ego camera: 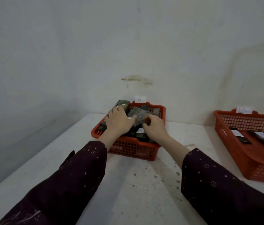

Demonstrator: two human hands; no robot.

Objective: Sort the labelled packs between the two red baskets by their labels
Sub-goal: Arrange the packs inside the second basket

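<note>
On the white desk (128, 184), close to the back wall, stands a red basket (133, 150) with a paper card marked A (139, 99) at its far rim. It is piled with dark packs (137, 113), and some rise above the rim. The left hand (118, 122) lies flat on the pile at the left side, its fingers (116, 111) spread and reaching a pack that leans over the far left edge; I cannot tell if it grips anything. The right hand (154, 125) is curled over the middle of the pile, its fingers (146, 119) pinched together on the near end of one dark pack. Both sleeves (73, 181) are dark with small dots. Well apart, at the right, a second red basket (241, 159) with a card marked B (242, 109) holds a few packs with white labels (261, 133); its right side is cut by the picture edge. Between the two baskets the desk is bare, and also in front of the first basket, with some dark specks. The left desk edge runs diagonally toward the wall.
</note>
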